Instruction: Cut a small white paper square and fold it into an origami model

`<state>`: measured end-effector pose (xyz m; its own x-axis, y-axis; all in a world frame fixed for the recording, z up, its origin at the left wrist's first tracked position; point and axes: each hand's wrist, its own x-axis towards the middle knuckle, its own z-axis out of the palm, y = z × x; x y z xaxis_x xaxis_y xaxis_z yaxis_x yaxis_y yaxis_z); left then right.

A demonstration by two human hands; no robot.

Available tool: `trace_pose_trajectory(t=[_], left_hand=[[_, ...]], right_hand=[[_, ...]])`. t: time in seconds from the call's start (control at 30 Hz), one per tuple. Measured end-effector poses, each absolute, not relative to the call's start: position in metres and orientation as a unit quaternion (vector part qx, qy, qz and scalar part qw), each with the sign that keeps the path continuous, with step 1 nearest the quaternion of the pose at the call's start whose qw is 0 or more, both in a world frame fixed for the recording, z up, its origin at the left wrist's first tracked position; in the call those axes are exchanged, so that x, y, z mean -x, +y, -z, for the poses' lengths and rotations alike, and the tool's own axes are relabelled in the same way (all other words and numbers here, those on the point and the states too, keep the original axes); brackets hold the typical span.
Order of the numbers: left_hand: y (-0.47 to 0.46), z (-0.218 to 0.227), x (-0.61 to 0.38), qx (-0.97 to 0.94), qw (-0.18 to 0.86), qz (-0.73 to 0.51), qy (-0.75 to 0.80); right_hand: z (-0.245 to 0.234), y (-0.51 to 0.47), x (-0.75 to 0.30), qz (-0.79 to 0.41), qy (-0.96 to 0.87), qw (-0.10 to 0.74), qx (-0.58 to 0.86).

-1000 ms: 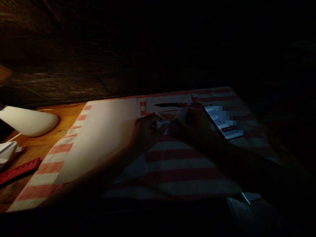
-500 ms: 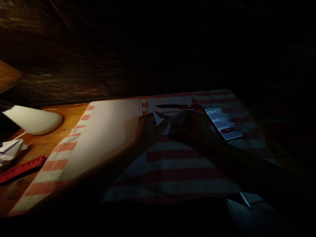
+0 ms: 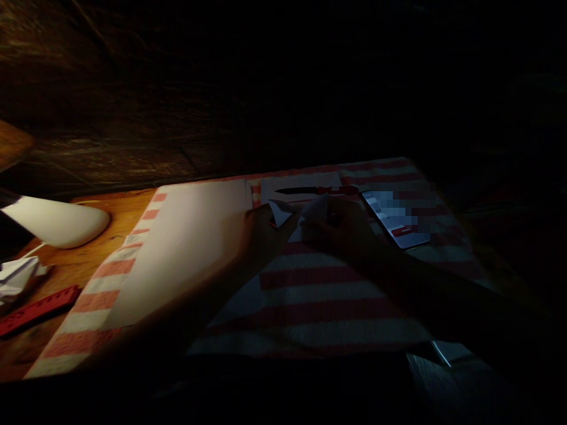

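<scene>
Folded white paper point(image 3: 315, 209) shows between my two hands, with pointed flaps standing up. My left hand point(image 3: 264, 231) is closed on the flap at its left side. My right hand point(image 3: 342, 225) pinches the flap at the right. It is too dark to tell whether the two flaps are one piece. Just beyond the hands lies a knife point(image 3: 316, 190) with a dark blade and red handle, partly over a white sheet point(image 3: 301, 179). Large white paper point(image 3: 190, 236) lies flat to the left, partly covered by my left forearm.
A lit phone point(image 3: 394, 221) lies right of my right hand on a red-and-white striped cloth point(image 3: 319, 292). At the left are a white lamp point(image 3: 66, 221), crumpled paper point(image 3: 20, 277) and a red perforated strip point(image 3: 39, 308) on the wooden table point(image 3: 126, 206). A dark wall stands behind.
The view has shifted slightly. The right-hand paper flap shows more clearly and stands a little more upright; both hands keep their hold.
</scene>
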<state>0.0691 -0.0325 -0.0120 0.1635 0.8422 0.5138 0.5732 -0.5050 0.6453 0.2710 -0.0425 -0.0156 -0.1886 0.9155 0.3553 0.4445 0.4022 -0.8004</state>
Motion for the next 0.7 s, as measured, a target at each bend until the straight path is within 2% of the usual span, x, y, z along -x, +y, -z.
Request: trace_pose_trajectory(t=[0.33, 0.7], left_hand=[[-0.0329, 0.0168, -0.0691, -0.751, 0.122, -0.429, 0.487], [-0.0334, 0.0164, -0.0651, -0.766, 0.137, -0.427, 0.460]], right_hand=[[0.0120, -0.0494, -0.2697, -0.082, -0.776, 0.386, 0.492], [0.0128, -0.0455, -0.2677, -0.138, -0.734, 0.393, 0.536]])
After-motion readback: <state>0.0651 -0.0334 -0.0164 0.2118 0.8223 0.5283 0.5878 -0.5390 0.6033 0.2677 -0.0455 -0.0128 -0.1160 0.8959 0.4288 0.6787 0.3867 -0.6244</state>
